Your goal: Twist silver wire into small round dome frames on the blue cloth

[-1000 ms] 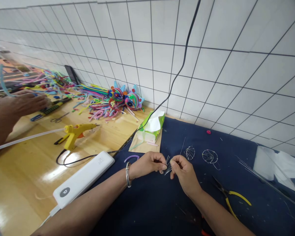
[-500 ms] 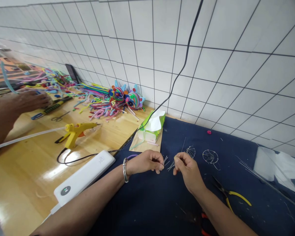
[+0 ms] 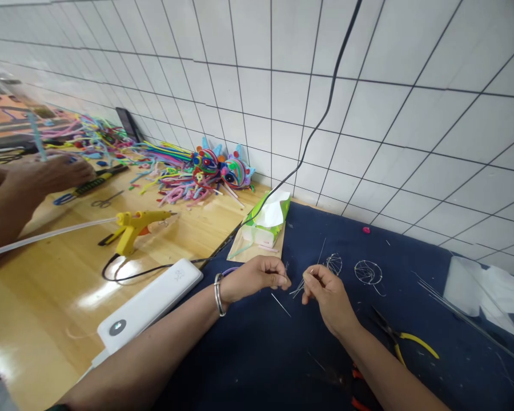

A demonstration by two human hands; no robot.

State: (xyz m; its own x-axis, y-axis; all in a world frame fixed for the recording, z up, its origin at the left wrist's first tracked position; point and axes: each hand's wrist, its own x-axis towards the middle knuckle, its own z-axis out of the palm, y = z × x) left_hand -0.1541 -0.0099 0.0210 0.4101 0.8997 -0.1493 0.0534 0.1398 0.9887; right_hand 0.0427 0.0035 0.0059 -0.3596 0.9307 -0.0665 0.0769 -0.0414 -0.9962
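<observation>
My left hand [image 3: 261, 278], with a silver bangle at the wrist, is closed in a pinch over the dark blue cloth [image 3: 244, 354]. Whatever lies between its fingertips is hidden. Just below them shows a short wire piece [image 3: 281, 305]. To the right, my right hand [image 3: 328, 294] pinches thumb to forefinger, a tiny bit of thin wire [image 3: 312, 271] showing at the tips. Short silvery wires [image 3: 297, 287] spread beside its fingers. Behind it are a wire hoop [image 3: 334, 264] and a second round wire hoop [image 3: 368, 272] with wire strands inside.
Pliers with yellow handles [image 3: 417, 343] lie by my right forearm, near red-handled pliers [image 3: 357, 374]. Leftward are a white power bank [image 3: 154, 302], a yellow glue gun [image 3: 132, 225] and a tissue pack [image 3: 272, 217]. Another person's hand [image 3: 51, 180] works at far left, near colourful pipe cleaners [image 3: 180, 182].
My left hand's fingertips have moved slightly up, and a short wire piece now shows below them. My right hand stays nearly in place. The other person's hand has shifted slightly.
</observation>
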